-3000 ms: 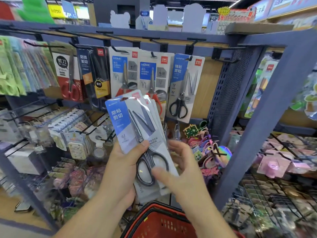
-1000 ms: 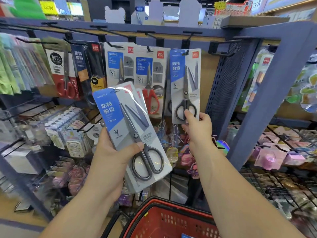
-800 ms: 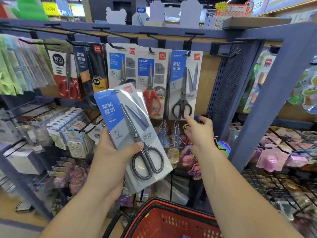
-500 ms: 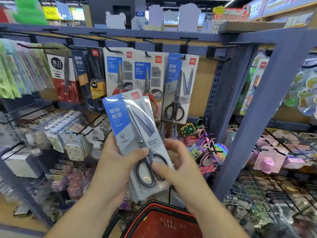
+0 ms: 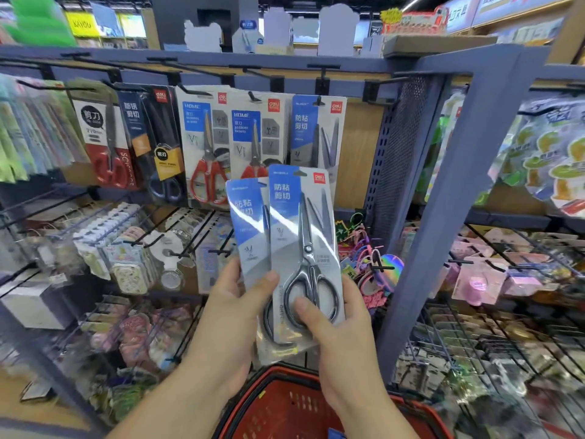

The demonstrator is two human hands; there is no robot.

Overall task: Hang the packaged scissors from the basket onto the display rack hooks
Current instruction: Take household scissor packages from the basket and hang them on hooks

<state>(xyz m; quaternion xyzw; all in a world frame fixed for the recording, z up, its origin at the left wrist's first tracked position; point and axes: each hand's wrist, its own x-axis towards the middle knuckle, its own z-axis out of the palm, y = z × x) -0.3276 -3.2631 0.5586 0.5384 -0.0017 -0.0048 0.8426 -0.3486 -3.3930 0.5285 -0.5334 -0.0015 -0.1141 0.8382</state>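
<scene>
Before the display rack and above the red basket, sliding the front pack right off the stack and standing it upright since half a second back, with the right hand pinched on its handle end and the left hand gripping the stack low down, side by side. Likely light and stiff — card under slick, glary plastic, weighted low by the steel — so best held by the bottom, keeping the hang hole free for the hook. Hard to count the stack or see into the basket, cut off below.
</scene>
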